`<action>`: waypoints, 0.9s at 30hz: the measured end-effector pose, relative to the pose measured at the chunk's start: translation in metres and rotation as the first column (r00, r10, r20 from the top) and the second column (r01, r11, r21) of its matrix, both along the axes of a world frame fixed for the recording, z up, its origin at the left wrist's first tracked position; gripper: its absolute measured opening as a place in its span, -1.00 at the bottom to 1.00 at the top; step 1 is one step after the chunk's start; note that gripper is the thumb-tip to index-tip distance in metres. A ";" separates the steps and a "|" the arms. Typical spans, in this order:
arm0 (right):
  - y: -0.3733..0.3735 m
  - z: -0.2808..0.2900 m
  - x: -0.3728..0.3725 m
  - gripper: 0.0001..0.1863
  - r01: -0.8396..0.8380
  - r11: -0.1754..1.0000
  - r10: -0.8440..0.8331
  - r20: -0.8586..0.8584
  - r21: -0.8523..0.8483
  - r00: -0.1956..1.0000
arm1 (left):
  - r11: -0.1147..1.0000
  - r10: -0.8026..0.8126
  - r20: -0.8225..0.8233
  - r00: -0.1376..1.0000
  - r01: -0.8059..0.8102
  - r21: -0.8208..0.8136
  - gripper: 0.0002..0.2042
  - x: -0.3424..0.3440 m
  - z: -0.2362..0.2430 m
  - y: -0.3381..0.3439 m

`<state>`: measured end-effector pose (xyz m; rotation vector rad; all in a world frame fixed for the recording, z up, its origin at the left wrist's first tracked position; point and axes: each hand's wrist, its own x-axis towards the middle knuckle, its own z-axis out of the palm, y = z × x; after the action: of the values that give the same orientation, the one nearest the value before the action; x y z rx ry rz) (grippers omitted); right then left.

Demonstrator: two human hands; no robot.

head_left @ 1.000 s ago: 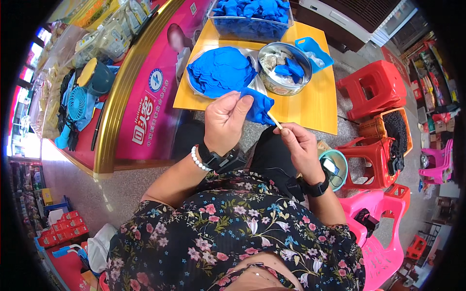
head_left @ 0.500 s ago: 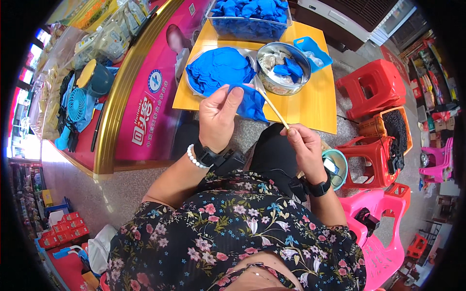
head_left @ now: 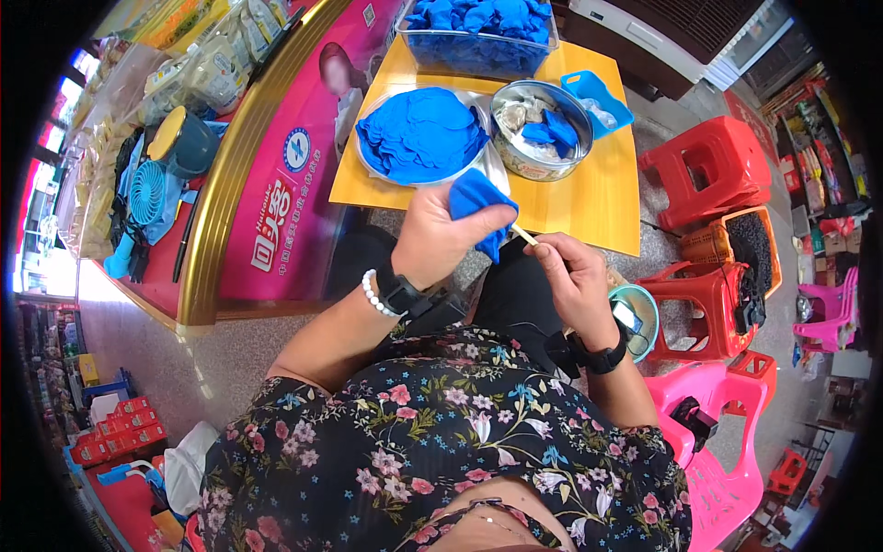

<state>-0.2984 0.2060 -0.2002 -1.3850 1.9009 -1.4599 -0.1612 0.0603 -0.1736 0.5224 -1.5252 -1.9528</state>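
My left hand (head_left: 437, 235) is closed round a thin blue sheet (head_left: 476, 189), which looks like cloth and bunches up above and below the fingers. My right hand (head_left: 579, 281) pinches a slim pale stick (head_left: 523, 235), its far end running into the folds of the blue sheet, where the tip is hidden. Just beyond my left hand, a pile of similar blue sheets (head_left: 418, 133) lies on a pale round plate. To its right stands a round metal tin (head_left: 535, 168) holding whitish material and a few blue pieces.
A yellow tabletop (head_left: 589, 207) carries these things, plus a clear box (head_left: 474, 53) full of blue bundles and a small blue basket (head_left: 614, 118). A pink counter (head_left: 285, 184) with gold edging borders the left. Red stools (head_left: 708, 170) and a pink chair (head_left: 727, 460) stand at the right.
My left hand has turned over and drawn the blue sheet round the stick's end; the sheet hung spread below the fingers before. The right hand has shifted slightly and keeps its pinch.
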 end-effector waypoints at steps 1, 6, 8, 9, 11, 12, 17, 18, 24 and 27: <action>-0.001 0.000 0.001 -0.82 -0.016 1.000 0.015 0.019 0.006 1.000 | 0.998 -0.029 0.094 0.995 0.023 0.061 -0.91 0.000 0.000 0.004; -0.003 -0.004 0.004 -0.81 -0.006 1.000 -0.003 0.338 0.027 0.941 | 0.998 0.059 0.026 0.998 -0.059 0.012 -0.88 -0.003 -0.006 0.001; -0.002 -0.001 0.001 -0.81 -0.016 0.998 -0.006 0.340 0.060 0.940 | 0.997 0.075 -0.033 0.997 -0.075 -0.026 -0.87 -0.003 -0.006 -0.002; -0.002 -0.001 0.000 -0.81 -0.016 0.998 -0.006 0.340 0.062 0.940 | 0.997 0.075 -0.033 0.997 -0.076 -0.024 -0.87 -0.003 -0.006 -0.003; -0.004 -0.003 -0.002 -0.81 -0.059 0.998 0.055 0.173 0.018 0.983 | 0.998 0.065 -0.022 0.998 -0.065 0.010 -0.89 -0.002 -0.006 -0.005; -0.003 -0.002 -0.002 -0.81 -0.060 0.998 0.056 0.172 0.019 0.984 | 0.998 0.066 -0.023 0.998 -0.066 0.011 -0.89 0.000 -0.005 -0.007; -0.003 0.003 -0.001 -0.82 -0.056 0.997 0.056 -0.004 0.047 0.998 | 0.998 -0.060 0.083 0.995 0.062 -0.028 -0.87 0.005 -0.001 -0.008; -0.004 -0.001 0.000 -0.82 -0.054 0.997 0.054 -0.005 0.047 0.999 | 0.998 -0.061 0.082 0.995 0.064 -0.029 -0.87 0.004 -0.001 -0.006; -0.001 -0.010 0.004 -0.80 0.029 0.999 -0.039 0.255 0.043 0.966 | 0.998 0.003 0.059 0.998 -0.007 0.065 -0.74 0.002 -0.004 0.005; -0.003 -0.008 0.007 -0.79 -0.056 0.997 0.043 0.227 0.048 0.973 | 0.998 0.057 -0.002 0.998 -0.057 0.024 -0.70 -0.001 -0.007 0.005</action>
<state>-0.2915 0.2029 -0.2083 -1.1786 1.7384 -1.4622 -0.1618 0.0650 -0.1804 0.5675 -1.4715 -1.9291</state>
